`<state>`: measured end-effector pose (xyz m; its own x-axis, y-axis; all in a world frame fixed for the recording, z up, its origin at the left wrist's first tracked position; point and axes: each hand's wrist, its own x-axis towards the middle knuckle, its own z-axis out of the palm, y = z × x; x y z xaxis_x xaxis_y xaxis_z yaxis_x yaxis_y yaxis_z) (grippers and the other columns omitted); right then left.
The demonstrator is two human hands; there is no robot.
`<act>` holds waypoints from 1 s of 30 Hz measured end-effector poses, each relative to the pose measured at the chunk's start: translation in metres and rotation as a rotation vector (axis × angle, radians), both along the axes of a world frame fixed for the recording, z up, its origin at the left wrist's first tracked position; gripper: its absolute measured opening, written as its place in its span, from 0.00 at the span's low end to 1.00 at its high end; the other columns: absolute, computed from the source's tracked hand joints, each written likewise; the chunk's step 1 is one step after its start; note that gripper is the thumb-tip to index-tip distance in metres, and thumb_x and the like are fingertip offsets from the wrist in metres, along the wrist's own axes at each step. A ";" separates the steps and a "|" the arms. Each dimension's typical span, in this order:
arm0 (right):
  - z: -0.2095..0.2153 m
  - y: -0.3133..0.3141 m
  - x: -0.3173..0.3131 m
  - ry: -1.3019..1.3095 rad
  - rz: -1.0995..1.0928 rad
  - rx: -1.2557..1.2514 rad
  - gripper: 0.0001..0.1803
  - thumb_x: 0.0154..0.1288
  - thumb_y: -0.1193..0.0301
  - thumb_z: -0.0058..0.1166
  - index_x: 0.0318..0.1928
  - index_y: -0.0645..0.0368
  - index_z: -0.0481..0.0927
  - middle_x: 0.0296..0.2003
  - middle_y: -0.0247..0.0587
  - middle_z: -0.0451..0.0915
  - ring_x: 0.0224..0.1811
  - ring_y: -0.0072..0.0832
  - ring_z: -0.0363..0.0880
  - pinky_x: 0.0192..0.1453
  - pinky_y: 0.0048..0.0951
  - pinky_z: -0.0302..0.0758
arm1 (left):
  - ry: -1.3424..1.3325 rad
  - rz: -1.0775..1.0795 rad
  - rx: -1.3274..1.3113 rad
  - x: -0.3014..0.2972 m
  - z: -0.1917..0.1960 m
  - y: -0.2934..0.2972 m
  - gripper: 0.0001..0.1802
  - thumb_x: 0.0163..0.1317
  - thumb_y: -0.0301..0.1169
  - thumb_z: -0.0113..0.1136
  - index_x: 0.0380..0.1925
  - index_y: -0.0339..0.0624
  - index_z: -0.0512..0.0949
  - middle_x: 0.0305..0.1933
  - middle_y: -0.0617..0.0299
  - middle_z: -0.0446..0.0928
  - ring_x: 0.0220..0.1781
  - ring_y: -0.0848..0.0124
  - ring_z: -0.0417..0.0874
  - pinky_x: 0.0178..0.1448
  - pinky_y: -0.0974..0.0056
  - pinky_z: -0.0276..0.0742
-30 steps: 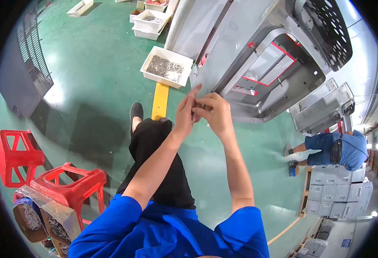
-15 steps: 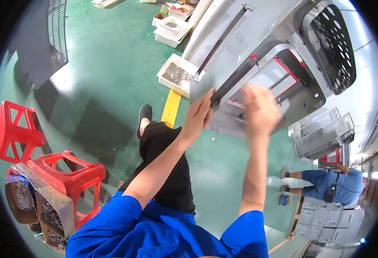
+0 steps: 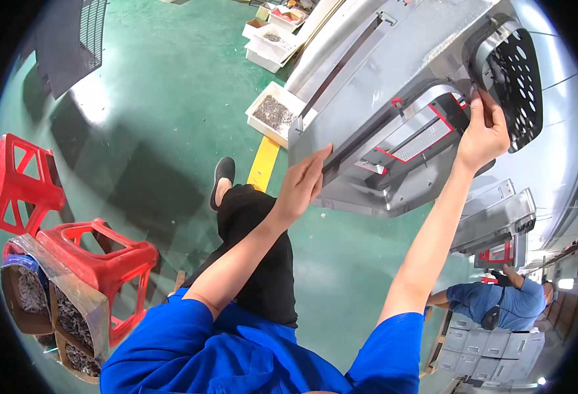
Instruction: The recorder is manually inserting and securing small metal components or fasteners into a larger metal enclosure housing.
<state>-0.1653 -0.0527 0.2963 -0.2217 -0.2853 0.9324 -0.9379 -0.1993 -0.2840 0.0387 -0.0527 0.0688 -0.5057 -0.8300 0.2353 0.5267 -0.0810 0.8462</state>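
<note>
A large grey metal housing (image 3: 358, 108) stands tilted before me, with a long slot, a recessed opening and red trim around a pale inner panel (image 3: 420, 136). At its near left corner, my left hand (image 3: 299, 185) holds the edge, the index finger stretched along the surface and the other fingers curled at the rim. My right hand (image 3: 485, 136) is closed in a pinch at the far right end of the recessed opening, beside a black perforated panel (image 3: 517, 72). Whatever lies between those fingertips is hidden.
White trays of small metal parts (image 3: 272, 113) sit on the green floor beyond the housing. Red stools (image 3: 98, 253) and cardboard boxes of parts (image 3: 72, 322) are at left. A dark vented panel (image 3: 66, 46) stands far left. Another person (image 3: 499, 303) works at right near stacked grey panels (image 3: 483, 348).
My right hand has moved right and up from the middle of the opening to its far right end. My left hand keeps its place. At right, the other person has bent lower.
</note>
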 end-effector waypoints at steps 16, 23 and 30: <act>-0.019 -0.013 -0.015 0.054 -0.069 -0.251 0.11 0.53 0.75 0.66 0.33 0.72 0.83 0.30 0.45 0.84 0.30 0.25 0.80 0.38 0.23 0.78 | -0.040 -0.147 0.424 0.060 -0.094 -0.063 0.15 0.65 0.31 0.47 0.46 0.32 0.73 0.33 0.51 0.78 0.15 0.83 0.56 0.17 0.75 0.50; -0.020 -0.015 -0.007 -0.025 0.015 -0.256 0.12 0.53 0.75 0.66 0.33 0.73 0.82 0.31 0.45 0.84 0.31 0.26 0.80 0.39 0.22 0.77 | 0.141 -0.144 0.668 0.047 -0.129 -0.087 0.18 0.63 0.31 0.49 0.50 0.31 0.71 0.37 0.53 0.76 0.24 0.81 0.67 0.26 0.75 0.64; -0.020 -0.018 -0.028 -0.028 0.110 -0.322 0.10 0.50 0.79 0.67 0.31 0.75 0.81 0.30 0.49 0.83 0.31 0.27 0.80 0.39 0.23 0.79 | 0.078 -0.144 0.417 0.039 -0.130 -0.098 0.14 0.65 0.28 0.49 0.45 0.31 0.76 0.35 0.60 0.78 0.26 0.83 0.67 0.30 0.76 0.66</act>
